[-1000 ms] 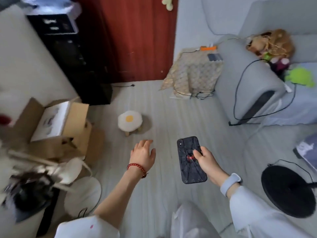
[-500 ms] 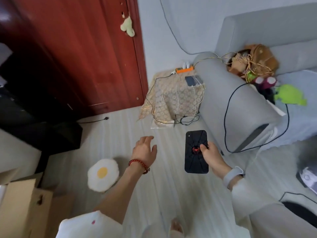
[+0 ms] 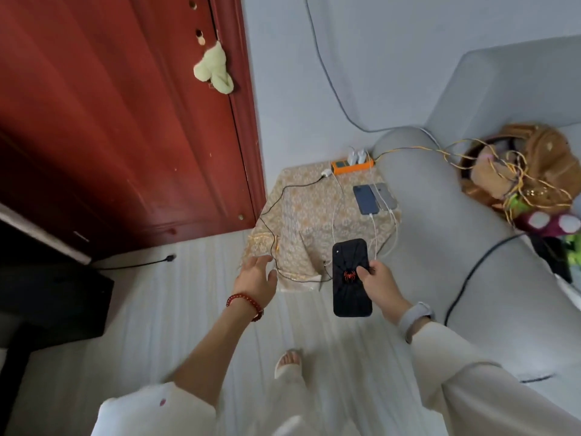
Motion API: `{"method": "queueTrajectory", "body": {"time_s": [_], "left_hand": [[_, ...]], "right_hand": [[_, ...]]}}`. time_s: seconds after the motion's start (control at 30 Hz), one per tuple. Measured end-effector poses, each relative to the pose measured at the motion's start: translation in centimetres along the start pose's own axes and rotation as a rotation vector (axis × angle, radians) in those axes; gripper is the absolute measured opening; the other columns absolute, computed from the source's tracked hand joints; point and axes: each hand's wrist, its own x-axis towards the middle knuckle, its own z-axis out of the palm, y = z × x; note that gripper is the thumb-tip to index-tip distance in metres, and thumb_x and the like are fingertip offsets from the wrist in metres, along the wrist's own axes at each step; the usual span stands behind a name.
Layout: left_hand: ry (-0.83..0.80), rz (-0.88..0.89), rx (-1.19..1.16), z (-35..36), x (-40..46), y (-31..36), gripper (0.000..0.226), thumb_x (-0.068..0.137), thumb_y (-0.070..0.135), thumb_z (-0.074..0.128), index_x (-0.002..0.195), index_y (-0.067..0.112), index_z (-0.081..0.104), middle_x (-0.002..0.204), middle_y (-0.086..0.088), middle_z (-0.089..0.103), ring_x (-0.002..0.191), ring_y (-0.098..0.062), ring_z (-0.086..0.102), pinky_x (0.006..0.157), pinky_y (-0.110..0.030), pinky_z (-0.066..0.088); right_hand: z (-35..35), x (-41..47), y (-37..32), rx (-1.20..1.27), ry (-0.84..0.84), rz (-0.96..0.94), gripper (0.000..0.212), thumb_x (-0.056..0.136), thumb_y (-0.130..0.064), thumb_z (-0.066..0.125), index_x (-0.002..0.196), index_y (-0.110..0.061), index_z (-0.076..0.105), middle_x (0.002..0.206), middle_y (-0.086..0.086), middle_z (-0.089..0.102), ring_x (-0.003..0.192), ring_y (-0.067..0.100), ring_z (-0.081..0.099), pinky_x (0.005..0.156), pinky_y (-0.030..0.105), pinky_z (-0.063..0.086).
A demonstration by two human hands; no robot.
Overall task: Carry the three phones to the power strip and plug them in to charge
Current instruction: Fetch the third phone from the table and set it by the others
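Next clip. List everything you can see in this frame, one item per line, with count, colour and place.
Black phone with red spider case: one, held in the right hand above the floor.
Phones lying flat: two, dark blue and grey, side by side on the cloth-covered stand, white cables at their near ends.
Orange power strip: one, back edge of the stand, white chargers plugged in.
Patterned beige cloth: one, draped over the stand.
Grey sofa: one, right, with plush toys and tangled cables.
Red-brown wooden door: one, left, pale plush hanging on it.
Black cabinet: one, far left.
Left hand: open, empty, red bead bracelet.
Right hand: fingers around the phone, grey wristband.
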Motion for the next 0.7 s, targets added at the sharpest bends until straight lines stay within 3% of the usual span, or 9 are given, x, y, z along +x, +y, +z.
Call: {"method": "queueTrajectory", "body": {"time_s": [0.27,0.43,0.5,0.57,0.7], "left_hand": [[-0.085,-0.032,-0.02,-0.1,17.5,6.3,0.04,0.089,0.021,0.044,0.128,0.011,0.044,0.134,-0.013,0.046,0.123,-0.028,0.044,0.103,-0.041,0.039],[-0.095,-0.163,-0.045,3.6,25.6,8.3,0.039,0.089,0.019,0.044,0.127,0.01,0.045,0.133,-0.014,0.047,0.121,-0.029,0.045,0.101,-0.04,0.04],[-0.091,-0.246,-0.059,5.8,28.7,8.8,0.039,0.089,0.02,0.044,0.127,0.011,0.044,0.135,-0.013,0.046,0.123,-0.028,0.044,0.101,-0.04,0.04],[-0.111,-0.31,-0.066,7.9,31.1,9.2,0.04,0.09,0.02,0.043,0.128,0.011,0.043,0.136,-0.013,0.045,0.126,-0.027,0.041,0.103,-0.039,0.038],[-0.133,-0.424,-0.095,12.8,36.0,9.2,0.04,0.09,0.02,0.043,0.129,0.012,0.043,0.137,-0.013,0.044,0.126,-0.027,0.042,0.103,-0.039,0.037]], "right_hand": [[-1.4,17.1,-6.1,-0.011,-0.027,0.091,0.023,0.091,-0.012,0.044,0.111,0.0,0.048,0.106,0.016,0.058,0.097,0.032,0.056,0.08,0.038,0.044],[-2.2,27.9,-6.2,-0.071,-0.098,0.16,0.024,0.09,-0.012,0.042,0.112,-0.003,0.048,0.105,0.012,0.058,0.097,0.031,0.056,0.081,0.04,0.047],[-2.6,32.4,-5.6,-0.115,-0.16,0.193,0.021,0.091,-0.013,0.041,0.109,-0.004,0.048,0.096,0.011,0.058,0.087,0.028,0.057,0.069,0.035,0.046],[-2.8,36.3,-4.9,-0.194,-0.22,0.198,0.012,0.092,-0.013,0.04,0.098,-0.004,0.046,0.076,0.006,0.052,0.065,0.019,0.05,0.052,0.029,0.035],[-1.7,43.5,-2.7,-0.269,-0.286,0.199,0.01,0.093,-0.014,0.04,0.083,-0.013,0.04,0.062,-0.002,0.037,0.052,0.012,0.037,0.044,0.025,0.025]]}}
